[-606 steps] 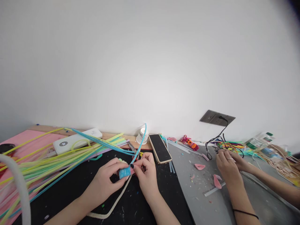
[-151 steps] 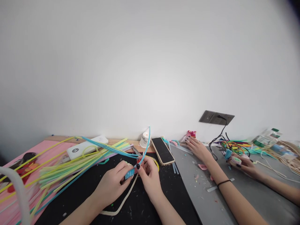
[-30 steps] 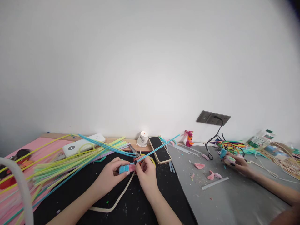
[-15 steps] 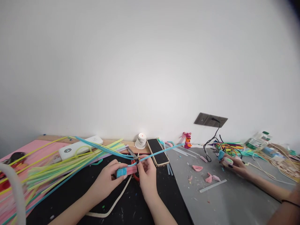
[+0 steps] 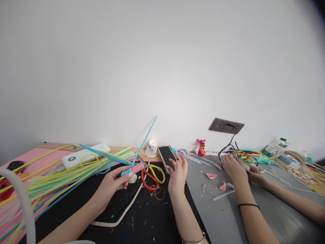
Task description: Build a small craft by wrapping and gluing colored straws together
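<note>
Between the thumb and fingers of my left hand (image 5: 115, 181) is a pink and blue pipe-cleaner bundle (image 5: 137, 168), its blue part wrapped round near my fingertips. One blue pipe-cleaner end (image 5: 148, 134) sticks up from it towards the wall. A pale round piece shows just under the bundle. My right hand (image 5: 177, 176) is raised with spread fingers and holds nothing, in front of the phone (image 5: 166, 156). Scissors (image 5: 152, 181) with one red and one yellow handle loop lie on the black mat (image 5: 142, 217) between my hands.
Many pastel pipe cleaners (image 5: 58, 179) and a white device (image 5: 86, 155) lie on the left. A white cup (image 5: 151, 148) stands by the wall. On the right, a co-worker's hands (image 5: 235, 169) work near black cables, beside pink scraps (image 5: 211, 176) and a small pink figure (image 5: 201, 147).
My right hand has let go of the blue pipe cleaner and moved right, its fingers spreading. The blue end now points upward. The scissors show more fully. A co-worker's second hand has come in.
</note>
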Action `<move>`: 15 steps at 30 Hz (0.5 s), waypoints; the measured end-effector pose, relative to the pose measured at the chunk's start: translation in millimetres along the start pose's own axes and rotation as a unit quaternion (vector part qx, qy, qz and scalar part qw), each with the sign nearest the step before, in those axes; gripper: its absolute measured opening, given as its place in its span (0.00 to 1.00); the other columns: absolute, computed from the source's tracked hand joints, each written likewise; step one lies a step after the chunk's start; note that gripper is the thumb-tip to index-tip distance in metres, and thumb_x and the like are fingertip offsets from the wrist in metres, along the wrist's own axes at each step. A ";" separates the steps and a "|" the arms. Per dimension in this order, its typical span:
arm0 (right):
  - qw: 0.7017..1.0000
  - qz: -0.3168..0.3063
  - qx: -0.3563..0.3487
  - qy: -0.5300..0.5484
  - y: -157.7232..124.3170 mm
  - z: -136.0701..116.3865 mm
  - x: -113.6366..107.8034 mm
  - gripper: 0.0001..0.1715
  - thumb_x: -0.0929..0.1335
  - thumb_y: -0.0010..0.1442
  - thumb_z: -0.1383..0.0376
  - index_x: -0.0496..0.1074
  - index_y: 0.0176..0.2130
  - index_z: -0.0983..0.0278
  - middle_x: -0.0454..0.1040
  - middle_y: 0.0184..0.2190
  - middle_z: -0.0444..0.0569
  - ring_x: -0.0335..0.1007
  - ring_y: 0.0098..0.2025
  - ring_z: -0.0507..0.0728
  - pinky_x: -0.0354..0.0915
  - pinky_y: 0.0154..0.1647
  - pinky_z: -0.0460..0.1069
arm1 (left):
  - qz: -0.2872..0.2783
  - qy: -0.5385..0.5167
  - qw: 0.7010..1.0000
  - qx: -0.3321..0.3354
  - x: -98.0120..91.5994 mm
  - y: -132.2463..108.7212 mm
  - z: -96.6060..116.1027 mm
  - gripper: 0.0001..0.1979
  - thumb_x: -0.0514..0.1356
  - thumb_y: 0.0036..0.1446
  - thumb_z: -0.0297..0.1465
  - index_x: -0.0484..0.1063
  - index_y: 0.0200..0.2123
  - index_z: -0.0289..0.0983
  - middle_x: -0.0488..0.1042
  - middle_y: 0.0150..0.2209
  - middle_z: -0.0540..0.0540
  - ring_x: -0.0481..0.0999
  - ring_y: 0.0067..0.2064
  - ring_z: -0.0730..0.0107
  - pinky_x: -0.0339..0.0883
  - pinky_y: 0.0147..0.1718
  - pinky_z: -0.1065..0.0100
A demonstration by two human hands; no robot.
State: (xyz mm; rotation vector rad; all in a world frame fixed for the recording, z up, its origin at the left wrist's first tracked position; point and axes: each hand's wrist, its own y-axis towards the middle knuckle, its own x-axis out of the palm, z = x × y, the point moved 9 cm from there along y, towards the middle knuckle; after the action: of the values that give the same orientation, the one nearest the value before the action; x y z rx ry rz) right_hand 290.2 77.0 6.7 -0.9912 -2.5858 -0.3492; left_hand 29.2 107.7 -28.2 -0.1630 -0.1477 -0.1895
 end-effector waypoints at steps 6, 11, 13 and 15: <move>0.999 0.011 0.017 0.035 0.4 10.5 -2.4 0.22 0.64 0.58 0.58 0.59 0.52 0.57 0.61 0.57 0.52 0.69 0.49 0.57 0.72 0.40 0.51 | -0.014 -0.042 0.999 -0.006 -0.2 3.8 -5.8 0.22 0.67 0.47 0.37 0.74 0.46 0.35 0.74 0.27 0.50 0.73 0.28 0.70 0.71 0.34 0.66; 0.999 -0.008 0.006 0.031 -6.4 6.6 4.9 0.23 0.66 0.58 0.58 0.59 0.52 0.57 0.66 0.52 0.51 0.70 0.38 0.52 0.68 0.30 0.46 | 0.007 -0.074 0.997 -0.009 -2.2 3.2 -5.2 0.21 0.69 0.46 0.36 0.76 0.44 0.35 0.80 0.35 0.47 0.78 0.35 0.65 0.73 0.42 0.62; 0.999 -0.032 0.009 0.008 -9.4 6.3 10.8 0.23 0.65 0.58 0.58 0.60 0.52 0.58 0.70 0.42 0.48 0.66 0.28 0.49 0.61 0.21 0.43 | 0.002 -0.055 0.998 -0.002 -0.7 2.1 -2.4 0.21 0.69 0.46 0.36 0.76 0.45 0.36 0.81 0.36 0.46 0.79 0.38 0.62 0.73 0.45 0.60; 0.996 -0.084 0.013 -0.021 -14.4 8.4 21.8 0.22 0.65 0.59 0.57 0.63 0.51 0.61 0.69 0.32 0.45 0.58 0.21 0.48 0.53 0.17 0.42 | -0.012 -0.011 1.000 0.018 1.9 1.1 2.0 0.22 0.69 0.46 0.36 0.76 0.45 0.37 0.81 0.39 0.46 0.79 0.40 0.59 0.72 0.46 0.59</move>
State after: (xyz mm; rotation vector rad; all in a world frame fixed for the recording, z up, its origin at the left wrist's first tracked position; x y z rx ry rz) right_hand 263.3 82.4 6.4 -0.7819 -2.7119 -0.3406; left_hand 31.0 108.8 -26.0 -0.1270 -0.1744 -0.2082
